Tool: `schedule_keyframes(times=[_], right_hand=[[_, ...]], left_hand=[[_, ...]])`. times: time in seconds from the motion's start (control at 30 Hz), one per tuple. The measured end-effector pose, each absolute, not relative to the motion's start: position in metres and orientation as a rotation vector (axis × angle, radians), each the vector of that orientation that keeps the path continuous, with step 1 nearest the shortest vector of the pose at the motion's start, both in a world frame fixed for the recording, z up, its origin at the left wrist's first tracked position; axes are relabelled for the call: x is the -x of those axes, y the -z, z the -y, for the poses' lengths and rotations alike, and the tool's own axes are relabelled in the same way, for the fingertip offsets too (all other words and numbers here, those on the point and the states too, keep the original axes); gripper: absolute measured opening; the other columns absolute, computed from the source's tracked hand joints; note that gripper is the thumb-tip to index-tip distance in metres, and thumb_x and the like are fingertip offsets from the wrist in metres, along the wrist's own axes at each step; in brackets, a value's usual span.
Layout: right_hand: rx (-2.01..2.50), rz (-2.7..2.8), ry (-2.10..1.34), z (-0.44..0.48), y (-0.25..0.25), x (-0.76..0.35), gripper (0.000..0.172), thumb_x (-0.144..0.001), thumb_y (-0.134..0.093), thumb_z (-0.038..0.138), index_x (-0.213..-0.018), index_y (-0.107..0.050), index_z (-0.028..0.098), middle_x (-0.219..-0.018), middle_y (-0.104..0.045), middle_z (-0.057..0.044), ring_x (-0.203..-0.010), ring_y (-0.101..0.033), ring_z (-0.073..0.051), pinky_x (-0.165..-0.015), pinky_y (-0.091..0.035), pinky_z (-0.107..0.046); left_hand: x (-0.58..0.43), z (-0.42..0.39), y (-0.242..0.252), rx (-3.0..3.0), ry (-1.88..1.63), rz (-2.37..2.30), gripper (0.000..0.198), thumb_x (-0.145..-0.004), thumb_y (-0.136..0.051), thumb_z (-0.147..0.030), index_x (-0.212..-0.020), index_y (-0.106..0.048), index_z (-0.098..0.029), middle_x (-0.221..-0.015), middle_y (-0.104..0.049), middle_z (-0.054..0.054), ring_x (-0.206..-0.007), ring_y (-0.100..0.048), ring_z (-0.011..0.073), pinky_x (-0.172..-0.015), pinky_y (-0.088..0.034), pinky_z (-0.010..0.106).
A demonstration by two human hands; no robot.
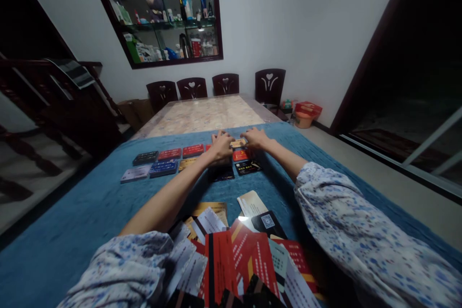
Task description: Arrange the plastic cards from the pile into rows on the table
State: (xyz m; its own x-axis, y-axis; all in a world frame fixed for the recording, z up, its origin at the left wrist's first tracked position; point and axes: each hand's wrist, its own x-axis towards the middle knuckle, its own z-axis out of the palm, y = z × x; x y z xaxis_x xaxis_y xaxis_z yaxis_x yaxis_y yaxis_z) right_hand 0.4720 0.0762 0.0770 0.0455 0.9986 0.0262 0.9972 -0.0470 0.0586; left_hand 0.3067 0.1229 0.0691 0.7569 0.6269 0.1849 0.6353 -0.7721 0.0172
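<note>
At the far end of the card rows, my left hand (pixel 222 145) bends its fingers over the cards, its thumb side at the left edge of a gold card (pixel 238 143). My right hand (pixel 254 138) has its curled fingers at that card's right edge, so the card sits between both hands. Just below lie an orange-red card (pixel 241 155) and a black VIP card (pixel 248 167). My left hand and wrist partly cover a red card and a dark card (pixel 221 173).
Left of my hands, two rows hold red cards (pixel 193 150), blue cards (pixel 163 167), and others. A loose heap of cards (pixel 238 255) lies close to me on the blue cloth (pixel 90 211). Several dark chairs (pixel 270 84) stand around the table's far end.
</note>
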Motion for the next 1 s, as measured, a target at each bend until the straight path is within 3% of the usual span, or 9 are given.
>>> schedule_keyframes(times=[0.17,0.43,0.57,0.77,1.0], right_hand=[[-2.217,-2.252,-0.208,-0.056,-0.081,-0.470,0.042,-0.087,-0.056,0.025,-0.129,-0.062,0.026,-0.129,-0.060,-0.014,-0.121,-0.047,-0.032,-0.094,-0.042,-0.044],[-2.149,-2.372,-0.203,-0.016,-0.080,-0.461,0.030,-0.090,-0.054,0.023,-0.115,-0.069,0.024,-0.120,-0.065,-0.011,-0.111,-0.051,-0.029,-0.086,-0.039,-0.038],[-2.126,-2.421,-0.188,0.003,-0.073,-0.457,0.029,-0.089,-0.053,0.020,-0.113,-0.069,0.023,-0.118,-0.066,-0.012,-0.110,-0.050,-0.029,-0.083,-0.038,-0.036],[-2.119,-2.525,-0.163,0.033,-0.061,-0.453,0.022,-0.091,-0.052,0.022,-0.102,-0.071,0.022,-0.110,-0.066,-0.010,-0.104,-0.050,-0.025,-0.080,-0.034,-0.033],[-2.099,-2.598,-0.105,0.060,-0.046,-0.454,0.026,-0.091,-0.050,0.020,-0.108,-0.070,0.022,-0.110,-0.067,-0.010,-0.103,-0.051,-0.024,-0.080,-0.034,-0.034]], left_hand=[[-0.296,-0.101,-0.066,2.974,0.380,0.949,0.033,-0.083,-0.061,-0.024,-0.114,-0.070,-0.022,-0.126,-0.063,0.010,-0.131,-0.036,0.0348,-0.099,-0.034,0.052],[-0.272,-0.060,-0.064,3.123,0.447,0.775,0.035,-0.079,-0.060,-0.012,-0.111,-0.071,-0.023,-0.123,-0.064,0.008,-0.130,-0.037,0.0347,-0.101,-0.032,0.056],[-0.262,-0.037,-0.061,3.212,0.389,0.728,0.034,-0.082,-0.064,-0.022,-0.115,-0.070,-0.024,-0.128,-0.060,0.009,-0.130,-0.035,0.0357,-0.102,-0.034,0.057],[-0.252,-0.013,-0.051,3.318,0.299,0.671,0.050,-0.079,-0.072,-0.037,-0.127,-0.062,-0.026,-0.136,-0.053,0.009,-0.131,-0.033,0.0358,-0.108,-0.027,0.061],[-0.250,0.002,-0.052,3.358,0.203,0.701,0.060,-0.077,-0.075,-0.038,-0.133,-0.056,-0.031,-0.141,-0.048,0.009,-0.132,-0.031,0.0368,-0.106,-0.027,0.064]])
